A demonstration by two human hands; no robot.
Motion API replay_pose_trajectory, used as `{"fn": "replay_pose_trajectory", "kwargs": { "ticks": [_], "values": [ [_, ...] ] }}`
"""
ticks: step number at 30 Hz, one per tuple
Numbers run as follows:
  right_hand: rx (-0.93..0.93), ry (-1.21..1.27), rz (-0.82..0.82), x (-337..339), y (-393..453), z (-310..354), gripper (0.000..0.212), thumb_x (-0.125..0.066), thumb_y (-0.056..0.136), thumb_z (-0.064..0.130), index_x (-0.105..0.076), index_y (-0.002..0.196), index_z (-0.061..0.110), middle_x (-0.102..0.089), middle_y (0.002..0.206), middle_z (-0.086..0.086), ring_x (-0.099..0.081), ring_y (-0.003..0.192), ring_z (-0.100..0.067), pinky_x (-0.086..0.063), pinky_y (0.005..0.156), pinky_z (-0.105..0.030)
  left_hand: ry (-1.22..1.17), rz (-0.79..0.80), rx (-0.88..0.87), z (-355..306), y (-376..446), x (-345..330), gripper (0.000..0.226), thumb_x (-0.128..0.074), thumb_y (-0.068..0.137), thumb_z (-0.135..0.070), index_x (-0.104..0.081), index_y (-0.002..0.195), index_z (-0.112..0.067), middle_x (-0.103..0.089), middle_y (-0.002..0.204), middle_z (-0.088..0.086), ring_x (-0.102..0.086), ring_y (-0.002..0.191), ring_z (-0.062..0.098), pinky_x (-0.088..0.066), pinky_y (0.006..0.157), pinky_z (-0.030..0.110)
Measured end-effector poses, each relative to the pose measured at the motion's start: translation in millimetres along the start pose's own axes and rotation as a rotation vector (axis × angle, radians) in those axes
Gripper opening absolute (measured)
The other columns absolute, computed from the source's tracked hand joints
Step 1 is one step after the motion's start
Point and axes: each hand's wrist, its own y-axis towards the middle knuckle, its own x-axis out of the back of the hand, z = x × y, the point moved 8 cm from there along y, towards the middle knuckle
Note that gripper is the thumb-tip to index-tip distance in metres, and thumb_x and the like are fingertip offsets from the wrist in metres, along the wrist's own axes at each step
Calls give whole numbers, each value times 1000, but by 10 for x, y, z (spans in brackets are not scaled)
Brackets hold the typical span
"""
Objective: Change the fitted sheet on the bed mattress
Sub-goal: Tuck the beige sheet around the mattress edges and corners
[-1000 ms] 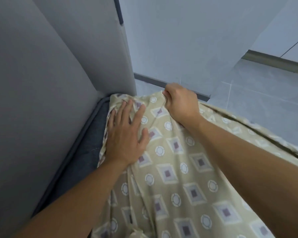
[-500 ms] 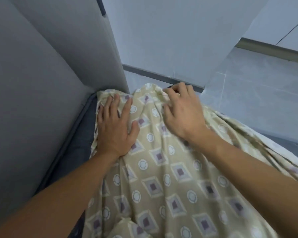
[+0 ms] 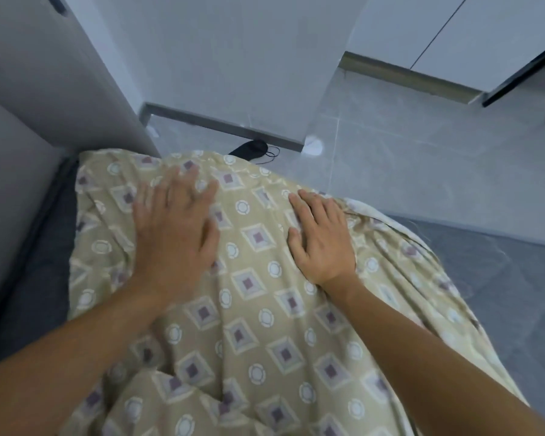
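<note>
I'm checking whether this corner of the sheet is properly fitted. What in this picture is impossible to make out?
- Head view: the mattress corner lies under the patterned sheet, so whether its edge is tucked beneath stays hidden.
- The left hand is motion-blurred; its fingertips are unclear.
- The dark object on the floor is half hidden behind the sheet, too small to identify.
- The right hand covers the fabric beneath it.
</note>
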Motion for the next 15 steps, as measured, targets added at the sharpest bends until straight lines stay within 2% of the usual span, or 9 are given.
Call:
{"fn": "replay_pose_trajectory", "kwargs": {
  "ticks": [2,4,7,15],
  "values": [
    [4,6,-12,-11,10,5,57,-45,104,36,-43,158,18,-47,158,-5,-42,144,-27,-24,125,-50,-50,108,-54,-563,-260,-246,64,-44,97,-47,-39,159,-33,-23,171,4,-13,160,30,-13,124,65],
    [-8,11,-40,-7,-9,-27,55,-45,104,33,-44,157,18,-47,157,-5,-44,143,-27,-27,122,-52,7,173,-98,-847,-515,-534,75,-43,95,-56,-27,165,-32,-11,175,7,-1,162,31,-11,124,67],
    [6,-4,-58,-27,6,-21,53,-44,106,31,-45,157,16,-48,157,-5,-45,142,-27,-29,121,-51,51,153,-77,-765,-556,-708,81,-47,94,-55,-21,167,-29,-5,176,9,5,162,33,-8,124,68],
    [14,-19,-67,-31,-8,-40,52,-45,104,30,-48,154,15,-49,155,-6,-45,141,-28,-29,121,-51,51,146,-82,-778,-547,-771,83,-51,92,-53,-23,167,-28,-10,175,10,2,162,33,-8,124,67]
  ]
}}
